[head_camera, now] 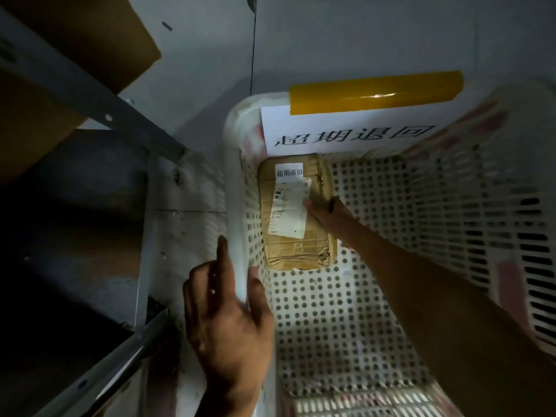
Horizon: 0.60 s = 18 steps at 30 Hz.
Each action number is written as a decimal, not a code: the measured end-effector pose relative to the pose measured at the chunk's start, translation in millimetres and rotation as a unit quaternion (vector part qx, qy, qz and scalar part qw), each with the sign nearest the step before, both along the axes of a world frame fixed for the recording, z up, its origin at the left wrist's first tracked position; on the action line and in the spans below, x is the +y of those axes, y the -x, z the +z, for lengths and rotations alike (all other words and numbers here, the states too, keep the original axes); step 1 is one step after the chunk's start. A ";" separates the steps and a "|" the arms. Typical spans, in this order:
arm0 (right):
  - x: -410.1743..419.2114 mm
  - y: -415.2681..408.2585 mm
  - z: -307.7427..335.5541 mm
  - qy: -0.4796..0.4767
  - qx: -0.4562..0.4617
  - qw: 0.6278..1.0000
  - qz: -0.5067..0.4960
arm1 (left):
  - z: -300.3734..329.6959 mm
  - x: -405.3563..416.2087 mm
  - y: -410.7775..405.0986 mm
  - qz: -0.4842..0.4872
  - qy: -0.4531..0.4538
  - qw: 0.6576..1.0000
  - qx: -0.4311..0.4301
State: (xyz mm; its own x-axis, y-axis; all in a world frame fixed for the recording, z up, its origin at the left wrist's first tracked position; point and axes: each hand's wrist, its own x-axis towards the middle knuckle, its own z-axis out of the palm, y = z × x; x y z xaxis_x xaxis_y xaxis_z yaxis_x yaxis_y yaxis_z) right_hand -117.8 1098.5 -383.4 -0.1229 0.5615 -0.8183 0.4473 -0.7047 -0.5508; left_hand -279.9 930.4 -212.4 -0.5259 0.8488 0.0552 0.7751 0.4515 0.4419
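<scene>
1. The brown taped parcel point(313, 236) lies flat on the floor of a white perforated basket point(346, 311). It is in the basket's 11 o'clock corner, with its long side close along the left wall.
2. A white shipping label point(288, 212) covers much of its top. A smaller sticker point(289, 170) with printed characters sits at the label's 12 o'clock end.
3. The right hand point(326, 213) reaches in from 4 o'clock and holds the parcel at its 3 o'clock edge. The thumb is laid on top at the label's border, and the other fingers are hidden down the side.
4. The left hand point(228, 320) sits at the parcel's 7 o'clock, astride the basket's left rim. It is spread, with the forefinger straight along the outside and the thumb inside. Blur hides whether it squeezes the rim.
5. On the basket's 12 o'clock wall hangs a white paper sign point(346, 133) with large black characters, fixed by a strip of yellow tape point(376, 91).
6. At 9 o'clock of the basket stands a grey metal shelf frame point(90, 82). A cardboard box point(75, 34) rests on it towards 10 o'clock.
</scene>
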 end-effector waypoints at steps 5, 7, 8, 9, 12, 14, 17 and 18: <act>1.3 -5.3 -48.6 -0.031 -0.121 0.989 0.077 | 0.1 0.5 1.5 -0.014 0.007 1.000 0.006; 0.2 4.5 -31.3 -0.035 -0.161 0.980 0.108 | 2.4 1.0 0.5 -0.007 0.014 1.000 0.001; -1.9 11.7 -11.3 -0.050 -0.180 0.973 0.138 | 4.6 1.5 0.0 -0.001 0.020 1.000 -0.006; -6.0 18.7 21.7 -0.069 -0.198 0.964 0.163 | 6.7 2.3 -0.2 0.005 0.027 1.000 -0.012; -24.8 17.8 86.2 -0.102 -0.188 0.956 0.199 | 13.2 4.1 1.7 0.008 0.064 0.998 -0.020; -38.9 10.7 127.0 -0.089 -0.167 0.958 0.217 | 21.1 3.5 3.9 -0.004 0.101 0.995 -0.009; -59.6 -4.3 183.3 -0.106 -0.132 0.957 0.237 | 52.1 -1.3 -0.9 -0.012 0.131 0.991 -0.016; -66.5 -8.6 200.7 -0.117 -0.123 0.952 0.255 | 66.7 -5.2 -4.3 -0.010 0.130 0.991 -0.027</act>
